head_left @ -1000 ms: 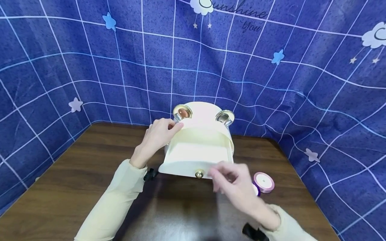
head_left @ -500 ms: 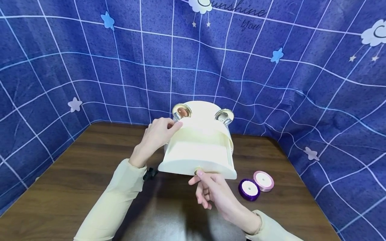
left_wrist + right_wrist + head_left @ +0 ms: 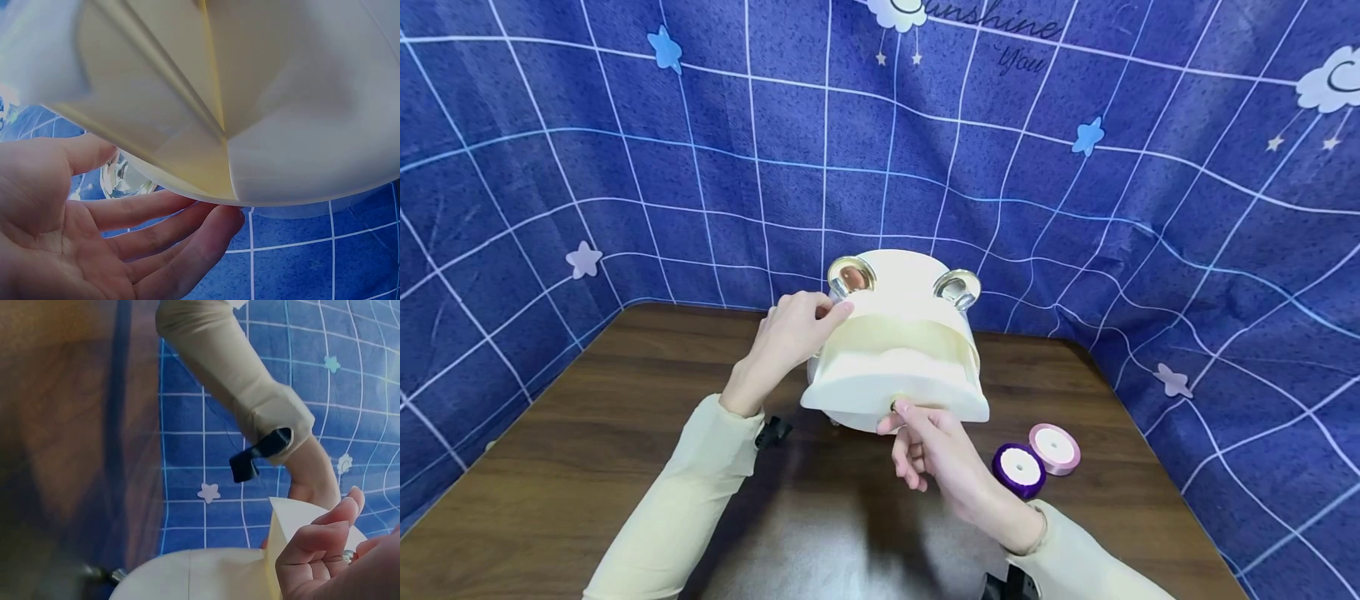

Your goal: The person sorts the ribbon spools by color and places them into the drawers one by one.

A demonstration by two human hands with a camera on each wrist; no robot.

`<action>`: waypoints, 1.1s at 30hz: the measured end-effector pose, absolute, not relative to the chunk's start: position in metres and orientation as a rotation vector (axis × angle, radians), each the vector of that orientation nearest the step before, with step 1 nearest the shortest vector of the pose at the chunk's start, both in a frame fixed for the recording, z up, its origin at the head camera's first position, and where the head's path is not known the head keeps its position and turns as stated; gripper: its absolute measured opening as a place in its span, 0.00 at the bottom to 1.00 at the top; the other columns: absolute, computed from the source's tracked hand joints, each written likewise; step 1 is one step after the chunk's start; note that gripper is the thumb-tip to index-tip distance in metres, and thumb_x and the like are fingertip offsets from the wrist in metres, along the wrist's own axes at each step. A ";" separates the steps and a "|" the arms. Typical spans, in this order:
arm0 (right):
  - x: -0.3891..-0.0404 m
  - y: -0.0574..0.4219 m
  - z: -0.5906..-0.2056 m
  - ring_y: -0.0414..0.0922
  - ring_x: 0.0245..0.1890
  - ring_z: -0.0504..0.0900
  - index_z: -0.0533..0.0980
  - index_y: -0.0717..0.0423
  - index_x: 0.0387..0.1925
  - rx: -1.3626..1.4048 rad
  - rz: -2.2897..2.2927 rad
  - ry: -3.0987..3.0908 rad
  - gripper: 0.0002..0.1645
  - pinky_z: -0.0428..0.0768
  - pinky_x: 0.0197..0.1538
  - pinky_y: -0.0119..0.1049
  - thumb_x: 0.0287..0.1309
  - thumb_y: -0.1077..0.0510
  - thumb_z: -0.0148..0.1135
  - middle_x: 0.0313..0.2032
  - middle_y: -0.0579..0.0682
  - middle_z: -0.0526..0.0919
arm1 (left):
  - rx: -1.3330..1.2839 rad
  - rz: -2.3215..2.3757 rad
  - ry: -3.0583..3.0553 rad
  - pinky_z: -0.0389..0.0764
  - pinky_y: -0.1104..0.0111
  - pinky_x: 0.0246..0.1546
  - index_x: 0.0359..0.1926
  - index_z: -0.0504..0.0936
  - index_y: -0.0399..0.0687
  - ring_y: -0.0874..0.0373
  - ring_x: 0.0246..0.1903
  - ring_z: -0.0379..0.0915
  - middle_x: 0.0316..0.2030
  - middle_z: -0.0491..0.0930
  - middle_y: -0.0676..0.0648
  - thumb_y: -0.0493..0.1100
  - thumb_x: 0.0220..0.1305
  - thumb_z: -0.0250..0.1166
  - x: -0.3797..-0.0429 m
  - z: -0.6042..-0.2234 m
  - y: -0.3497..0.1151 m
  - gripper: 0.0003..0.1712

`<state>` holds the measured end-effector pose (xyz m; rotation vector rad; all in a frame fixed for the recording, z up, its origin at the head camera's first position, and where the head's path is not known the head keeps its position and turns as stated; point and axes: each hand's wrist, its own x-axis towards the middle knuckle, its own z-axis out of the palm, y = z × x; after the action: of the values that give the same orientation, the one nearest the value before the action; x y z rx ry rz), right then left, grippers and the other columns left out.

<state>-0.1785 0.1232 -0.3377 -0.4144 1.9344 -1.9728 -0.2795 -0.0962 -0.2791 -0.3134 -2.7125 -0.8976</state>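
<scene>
A white rounded box point(image 3: 902, 275) stands on the table, with a gold-rimmed round metal fitting on each side of its top. Its white drawer point(image 3: 850, 392) sticks partly out at the front, tipped upward. My right hand point(image 3: 946, 454) pinches the small gold knob point(image 3: 895, 406) in the middle of the drawer front, thumb on top and the other fingers loosely bent below. My left hand point(image 3: 793, 333) holds the box's upper left side. In the left wrist view the fingers point(image 3: 181, 237) lie along the curved wall, with the thumb opposite.
To the right of the box lie a purple ribbon spool point(image 3: 1019, 471) and a pink ribbon spool point(image 3: 1055, 448), side by side on the dark wooden table point(image 3: 625, 417). A blue gridded curtain point(image 3: 775, 150) hangs behind and on both sides.
My right hand has come leftward from the drawer's right end and taken hold of the knob. The drawer has since slid partway into the box. My left hand stays in place.
</scene>
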 end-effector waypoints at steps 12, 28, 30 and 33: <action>-0.203 0.122 -0.337 0.37 0.11 0.70 0.73 0.58 0.41 -0.418 -2.010 1.950 0.24 0.65 0.18 0.28 0.72 0.42 0.42 0.13 0.41 0.73 | -0.305 -0.885 -2.723 0.66 0.65 0.22 0.29 0.82 0.55 0.53 0.27 0.70 0.22 0.72 0.51 0.64 0.67 0.52 -0.279 -0.278 -0.095 0.24; -0.231 0.113 -0.334 0.38 0.11 0.68 0.74 0.61 0.42 -0.350 -2.037 2.010 0.25 0.64 0.18 0.29 0.72 0.43 0.42 0.12 0.42 0.73 | -0.308 -0.875 -2.696 0.68 0.64 0.23 0.29 0.82 0.55 0.52 0.27 0.73 0.24 0.76 0.49 0.64 0.66 0.53 -0.278 -0.278 -0.096 0.23; -0.233 0.112 -0.334 0.38 0.11 0.68 0.74 0.61 0.42 -0.341 -2.040 2.017 0.26 0.65 0.18 0.29 0.72 0.43 0.43 0.12 0.42 0.73 | -0.315 -0.874 -2.691 0.68 0.64 0.23 0.29 0.82 0.55 0.52 0.27 0.73 0.24 0.76 0.49 0.64 0.66 0.53 -0.278 -0.278 -0.096 0.23; -0.236 0.111 -0.333 0.38 0.10 0.67 0.75 0.62 0.42 -0.324 -2.040 2.035 0.26 0.65 0.18 0.29 0.72 0.43 0.43 0.11 0.42 0.73 | -0.319 -0.870 -2.683 0.68 0.64 0.22 0.29 0.82 0.54 0.52 0.27 0.72 0.23 0.75 0.49 0.63 0.66 0.53 -0.277 -0.278 -0.096 0.23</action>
<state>-0.2359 0.1112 -0.3331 -0.3244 2.0347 -2.0404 -0.2772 -0.0960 -0.2777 -0.3186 -2.6830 -0.8705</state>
